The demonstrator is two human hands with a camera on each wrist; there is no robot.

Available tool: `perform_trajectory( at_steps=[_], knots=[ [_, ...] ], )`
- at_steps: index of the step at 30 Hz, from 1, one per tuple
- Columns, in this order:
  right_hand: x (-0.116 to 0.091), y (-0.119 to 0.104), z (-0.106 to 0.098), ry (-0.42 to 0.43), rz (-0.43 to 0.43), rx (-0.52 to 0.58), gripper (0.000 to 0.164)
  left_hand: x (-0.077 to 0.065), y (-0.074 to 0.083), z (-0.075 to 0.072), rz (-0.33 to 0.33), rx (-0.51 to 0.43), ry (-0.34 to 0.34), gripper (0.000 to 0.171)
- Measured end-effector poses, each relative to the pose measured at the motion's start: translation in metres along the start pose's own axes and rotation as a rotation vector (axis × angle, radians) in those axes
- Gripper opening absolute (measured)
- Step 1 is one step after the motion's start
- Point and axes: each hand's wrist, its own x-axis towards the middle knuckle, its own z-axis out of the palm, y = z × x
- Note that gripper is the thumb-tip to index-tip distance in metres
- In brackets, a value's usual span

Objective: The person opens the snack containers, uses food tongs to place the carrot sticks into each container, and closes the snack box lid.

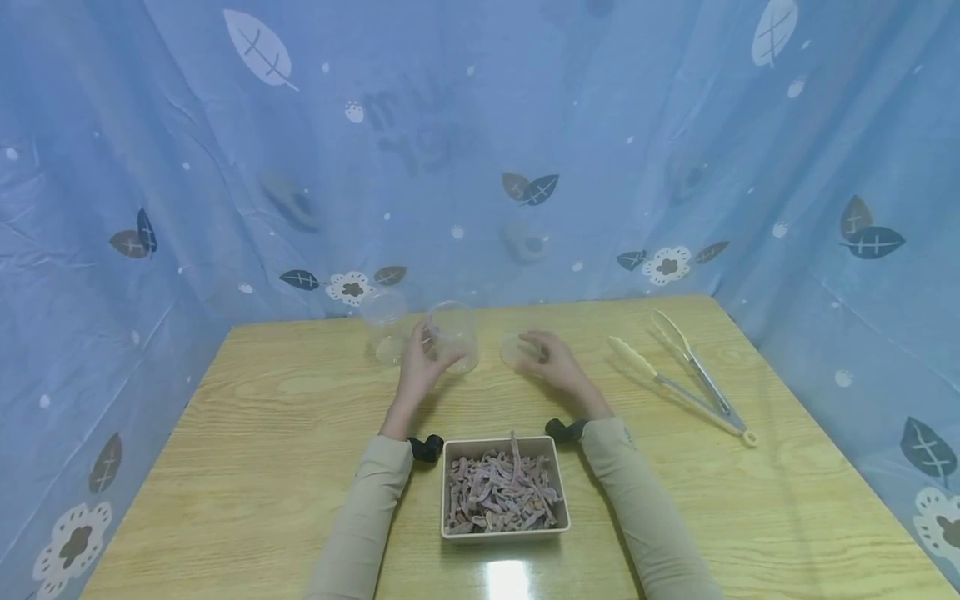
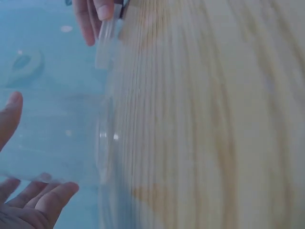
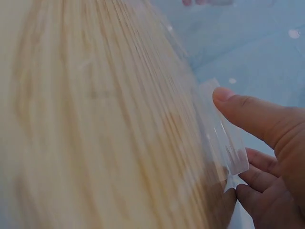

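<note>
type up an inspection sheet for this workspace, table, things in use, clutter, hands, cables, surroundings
surface: wooden table, bright glare in front of the tray
job's things: clear jar, upright; clear lid, apart from it, to its right
clutter: second jar left of the first; tongs lying spread at the far right; tray of purplish strips between the forearms, one strip poking above the back rim
left hand: thumb and fingers around the jar
right hand: pinches the lid
cables: nothing seen
surroundings: blue curtain with leaf and flower prints, behind and on both sides
</note>
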Motion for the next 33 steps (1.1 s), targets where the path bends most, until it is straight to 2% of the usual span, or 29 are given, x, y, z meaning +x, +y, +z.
perform_trajectory(
  at_steps=[4,7,8,11,14,20,27,29,33],
  knots=[
    [-0.002,0.001,0.002,0.000,0.012,0.034,0.056,0.000,-0.001,0.003,-0.008,-0.037,-0.023,0.085],
    [-0.003,0.003,0.004,0.001,0.046,0.059,0.056,-0.004,0.012,0.000,-0.024,-0.068,-0.056,0.083],
    [-0.003,0.003,0.004,0.001,0.043,0.054,0.056,-0.004,0.012,0.000,-0.023,-0.069,-0.057,0.083],
    [-0.003,0.004,0.005,0.003,0.043,0.033,0.056,-0.003,0.011,0.001,-0.032,-0.058,-0.066,0.083],
    [-0.002,0.005,0.004,0.012,0.001,-0.011,0.056,0.003,-0.002,0.006,-0.009,-0.033,-0.053,0.084],
    [0.000,0.007,0.006,0.025,-0.058,-0.064,0.056,0.001,0.000,0.005,0.002,0.002,-0.046,0.086],
    [0.000,0.006,0.006,0.005,-0.047,-0.062,0.058,-0.003,0.005,-0.003,-0.001,0.055,-0.063,0.089],
    [0.000,0.005,0.005,0.002,-0.048,-0.044,0.058,-0.003,0.007,-0.006,0.000,0.058,-0.068,0.090],
    [-0.001,-0.002,0.002,-0.005,-0.011,0.061,0.057,-0.004,0.010,-0.013,-0.008,0.085,-0.069,0.089]
  ],
)
